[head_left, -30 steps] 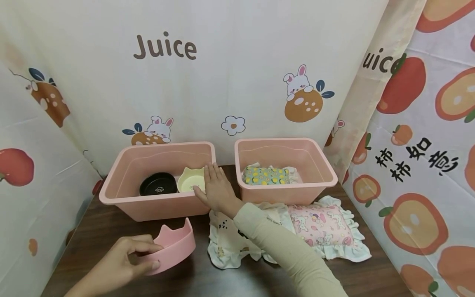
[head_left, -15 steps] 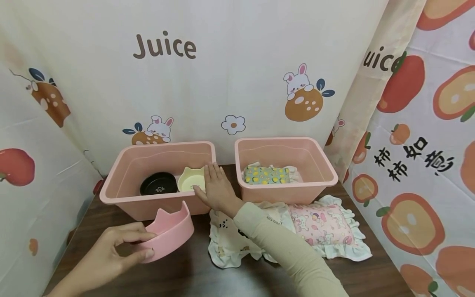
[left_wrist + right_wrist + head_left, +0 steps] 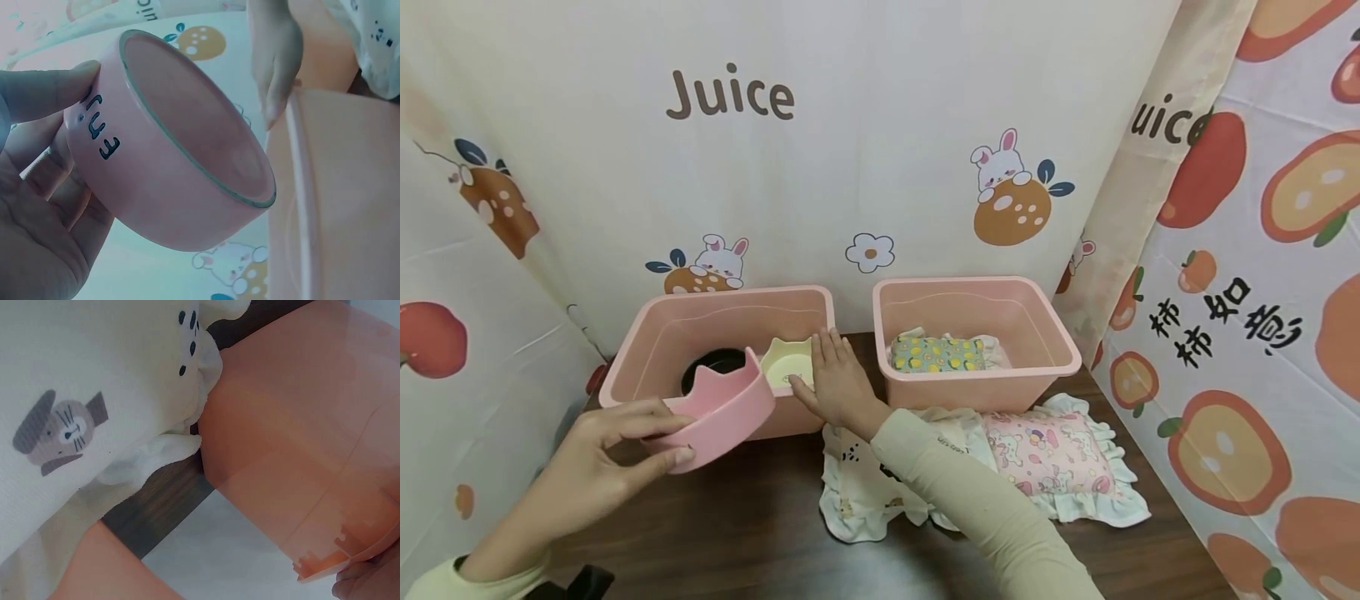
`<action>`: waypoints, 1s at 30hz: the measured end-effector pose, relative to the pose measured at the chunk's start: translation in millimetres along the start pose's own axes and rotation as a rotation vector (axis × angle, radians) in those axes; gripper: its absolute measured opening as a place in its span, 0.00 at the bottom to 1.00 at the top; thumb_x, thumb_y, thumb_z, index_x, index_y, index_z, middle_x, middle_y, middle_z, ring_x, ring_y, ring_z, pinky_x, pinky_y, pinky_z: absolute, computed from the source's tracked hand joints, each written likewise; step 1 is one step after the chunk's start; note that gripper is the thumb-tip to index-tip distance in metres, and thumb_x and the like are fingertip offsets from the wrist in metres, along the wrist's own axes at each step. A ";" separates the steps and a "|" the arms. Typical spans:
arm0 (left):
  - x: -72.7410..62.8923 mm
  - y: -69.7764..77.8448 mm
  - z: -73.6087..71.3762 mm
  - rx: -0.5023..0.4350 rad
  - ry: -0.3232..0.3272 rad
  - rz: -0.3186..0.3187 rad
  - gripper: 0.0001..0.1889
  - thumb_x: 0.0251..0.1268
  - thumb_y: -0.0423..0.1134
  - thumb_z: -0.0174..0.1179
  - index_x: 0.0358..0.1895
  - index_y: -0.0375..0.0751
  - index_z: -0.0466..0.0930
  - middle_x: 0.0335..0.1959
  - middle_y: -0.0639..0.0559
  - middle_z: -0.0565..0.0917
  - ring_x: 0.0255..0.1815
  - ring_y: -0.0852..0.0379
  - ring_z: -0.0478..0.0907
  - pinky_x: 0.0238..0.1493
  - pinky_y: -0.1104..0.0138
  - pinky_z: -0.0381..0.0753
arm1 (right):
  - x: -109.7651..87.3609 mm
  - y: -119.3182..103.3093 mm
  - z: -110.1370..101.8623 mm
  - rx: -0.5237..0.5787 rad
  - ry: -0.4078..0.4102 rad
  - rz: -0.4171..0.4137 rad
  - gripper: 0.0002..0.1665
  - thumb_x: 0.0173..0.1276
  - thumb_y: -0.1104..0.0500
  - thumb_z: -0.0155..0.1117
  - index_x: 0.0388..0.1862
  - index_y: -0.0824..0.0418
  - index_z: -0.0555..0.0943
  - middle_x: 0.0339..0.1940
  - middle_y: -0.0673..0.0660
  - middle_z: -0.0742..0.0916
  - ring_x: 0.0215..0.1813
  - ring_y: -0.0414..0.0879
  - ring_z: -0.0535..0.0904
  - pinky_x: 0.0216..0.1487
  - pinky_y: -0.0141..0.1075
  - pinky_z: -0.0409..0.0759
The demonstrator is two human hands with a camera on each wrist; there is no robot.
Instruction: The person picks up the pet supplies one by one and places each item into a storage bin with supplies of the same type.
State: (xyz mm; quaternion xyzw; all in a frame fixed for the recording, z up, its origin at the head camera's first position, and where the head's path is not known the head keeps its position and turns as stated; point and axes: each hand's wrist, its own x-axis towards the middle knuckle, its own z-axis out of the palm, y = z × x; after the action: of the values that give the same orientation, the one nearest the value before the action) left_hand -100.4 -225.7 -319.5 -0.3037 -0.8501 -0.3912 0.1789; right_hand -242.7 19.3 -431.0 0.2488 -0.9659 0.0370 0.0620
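Bowl [image 3: 727,422], pink, pinched in left grip [image 3: 583,460] | black bowl [image 3: 718,360] partly hidden behind | right grip [image 3: 844,382], fingers straight, at bin [image 3: 737,312] rim

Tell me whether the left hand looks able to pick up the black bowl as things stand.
Probably not: the left hand holds the pink bowl, which partly hides the black bowl in the head view.
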 end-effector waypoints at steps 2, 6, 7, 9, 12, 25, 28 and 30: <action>5.9 -1.3 -3.6 0.011 0.008 0.037 0.26 0.31 0.17 0.74 0.39 0.44 0.88 0.29 0.62 0.81 0.31 0.69 0.73 0.30 0.77 0.72 | -0.2 0.0 -0.1 -0.001 0.005 -0.004 0.48 0.74 0.33 0.25 0.76 0.69 0.47 0.78 0.65 0.50 0.79 0.57 0.42 0.76 0.45 0.44; 16.7 -2.9 -9.5 0.017 0.022 0.035 0.24 0.31 0.16 0.73 0.38 0.41 0.88 0.26 0.62 0.79 0.28 0.68 0.71 0.25 0.77 0.73 | -0.2 -0.2 -0.5 -0.001 0.006 -0.002 0.48 0.74 0.33 0.25 0.76 0.69 0.47 0.78 0.64 0.50 0.79 0.57 0.42 0.76 0.45 0.43; 19.3 -3.4 -10.7 0.019 0.025 0.026 0.23 0.32 0.16 0.73 0.38 0.41 0.88 0.27 0.62 0.79 0.28 0.67 0.71 0.25 0.77 0.74 | -0.1 -0.1 -0.4 0.000 0.005 -0.001 0.48 0.74 0.33 0.25 0.76 0.69 0.46 0.78 0.64 0.50 0.79 0.57 0.42 0.76 0.45 0.43; 24.5 -4.4 -12.8 0.033 0.035 0.012 0.22 0.34 0.16 0.73 0.37 0.40 0.88 0.27 0.61 0.80 0.27 0.67 0.71 0.24 0.77 0.74 | 0.0 0.0 -0.3 0.002 0.005 0.000 0.48 0.74 0.33 0.25 0.76 0.69 0.46 0.78 0.64 0.50 0.79 0.57 0.42 0.76 0.45 0.42; 31.3 -7.9 -14.3 0.045 0.055 -0.004 0.20 0.35 0.16 0.73 0.36 0.38 0.88 0.27 0.60 0.80 0.27 0.66 0.71 0.24 0.78 0.73 | 0.0 0.1 -0.3 0.005 0.003 0.001 0.48 0.74 0.33 0.25 0.76 0.69 0.46 0.78 0.64 0.49 0.79 0.57 0.41 0.76 0.45 0.42; 52.2 -40.6 -10.3 0.169 0.034 -0.238 0.15 0.49 0.33 0.73 0.42 0.32 0.86 0.37 0.39 0.85 0.36 0.51 0.75 0.28 0.82 0.74 | -1.6 0.7 -0.2 -0.001 -0.007 -0.002 0.48 0.74 0.33 0.23 0.76 0.69 0.47 0.78 0.64 0.50 0.79 0.57 0.42 0.76 0.45 0.42; 55.3 -54.2 -7.6 0.182 0.033 -0.248 0.15 0.51 0.34 0.72 0.42 0.32 0.86 0.37 0.39 0.85 0.34 0.54 0.75 0.29 0.81 0.75 | -1.3 0.5 -0.2 -0.003 -0.001 -0.007 0.48 0.74 0.33 0.22 0.76 0.69 0.46 0.78 0.65 0.50 0.79 0.57 0.42 0.76 0.45 0.42; 57.3 -63.8 -4.9 0.200 0.044 -0.243 0.14 0.51 0.33 0.72 0.42 0.32 0.86 0.36 0.40 0.85 0.31 0.60 0.74 0.29 0.82 0.75 | -0.9 0.6 -0.1 -0.005 0.004 -0.010 0.48 0.74 0.33 0.22 0.76 0.69 0.46 0.78 0.65 0.50 0.79 0.57 0.42 0.76 0.45 0.42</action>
State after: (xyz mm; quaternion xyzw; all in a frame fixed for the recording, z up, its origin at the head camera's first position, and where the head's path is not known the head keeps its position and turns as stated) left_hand -185.1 -240.5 -320.9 -0.1706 -0.9112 -0.3300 0.1782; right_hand -242.1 20.2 -431.1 0.2536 -0.9645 0.0350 0.0649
